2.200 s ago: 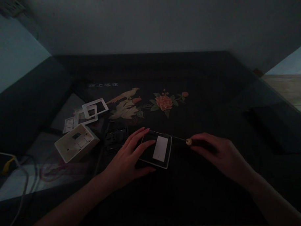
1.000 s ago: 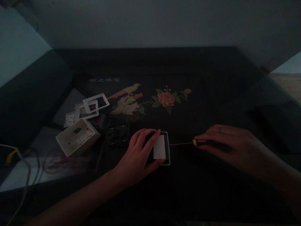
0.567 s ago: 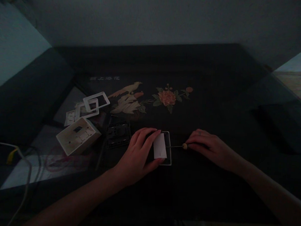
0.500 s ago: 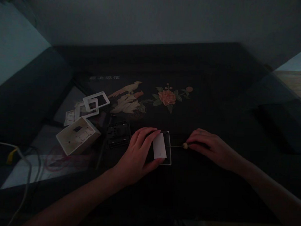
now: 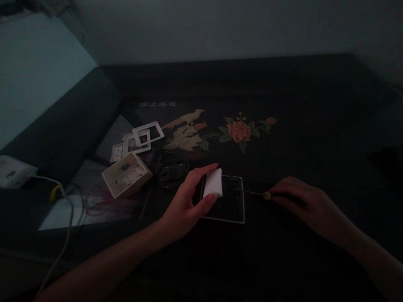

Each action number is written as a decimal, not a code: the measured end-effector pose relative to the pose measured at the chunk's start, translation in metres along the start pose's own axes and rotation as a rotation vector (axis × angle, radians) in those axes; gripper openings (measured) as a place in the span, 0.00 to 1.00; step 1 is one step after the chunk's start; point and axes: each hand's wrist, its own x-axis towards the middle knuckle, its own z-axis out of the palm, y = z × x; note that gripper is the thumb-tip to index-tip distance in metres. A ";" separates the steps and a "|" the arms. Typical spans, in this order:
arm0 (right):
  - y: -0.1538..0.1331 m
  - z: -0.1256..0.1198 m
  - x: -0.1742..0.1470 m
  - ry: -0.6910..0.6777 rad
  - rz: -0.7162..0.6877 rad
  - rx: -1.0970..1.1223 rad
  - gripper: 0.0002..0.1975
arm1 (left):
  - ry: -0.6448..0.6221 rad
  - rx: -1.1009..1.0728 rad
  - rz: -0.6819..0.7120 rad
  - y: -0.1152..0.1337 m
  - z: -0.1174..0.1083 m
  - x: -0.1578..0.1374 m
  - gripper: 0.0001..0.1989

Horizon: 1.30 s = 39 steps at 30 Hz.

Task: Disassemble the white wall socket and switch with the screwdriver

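The white block [image 5: 213, 182] looks smooth and matt. At its three o'clock, the screwdriver [image 5: 267, 196] has a metal shaft [image 5: 253, 193]; at nine, the box [image 5: 138, 183] seems dull plastic (fine grain is lost in the gloom). At ten, smooth plastic frames [image 5: 152, 140]; the dark tabletop [image 5: 294, 141] is glossy.

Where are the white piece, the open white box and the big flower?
White piece [image 5: 213, 183]: head view, middle of its broad face.
Open white box [image 5: 138, 184]: head view, outer side wall.
Big flower [image 5: 239, 132]: head view, middle of the petals.
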 end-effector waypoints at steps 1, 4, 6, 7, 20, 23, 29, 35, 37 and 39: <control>0.000 0.000 0.000 0.001 0.005 -0.003 0.17 | 0.002 0.000 0.008 0.000 0.000 0.000 0.28; -0.001 0.001 0.001 -0.003 0.010 -0.015 0.17 | 0.001 0.039 0.050 -0.001 0.000 -0.001 0.29; 0.000 0.001 0.001 -0.003 0.009 -0.022 0.17 | 0.014 0.120 0.121 -0.001 -0.004 0.001 0.28; 0.001 0.001 0.000 -0.004 0.008 -0.024 0.17 | 0.036 0.193 0.181 0.000 -0.008 0.002 0.28; 0.004 0.004 -0.001 0.027 -0.017 -0.010 0.17 | 0.501 1.101 -0.087 -0.042 -0.129 0.037 0.25; 0.004 0.004 -0.002 0.026 -0.020 -0.006 0.17 | 0.417 1.091 -0.101 -0.050 -0.131 0.037 0.22; 0.005 0.004 -0.002 0.016 -0.010 0.002 0.14 | 0.317 1.060 -0.102 -0.049 -0.123 0.037 0.22; 0.004 0.004 -0.003 0.013 -0.005 -0.011 0.14 | 0.311 1.035 -0.108 -0.052 -0.126 0.037 0.19; 0.004 0.004 -0.003 0.008 -0.005 -0.013 0.14 | 0.309 1.029 -0.105 -0.053 -0.127 0.037 0.19; 0.004 0.004 -0.003 0.006 -0.003 -0.016 0.14 | 0.310 1.027 -0.104 -0.054 -0.127 0.037 0.20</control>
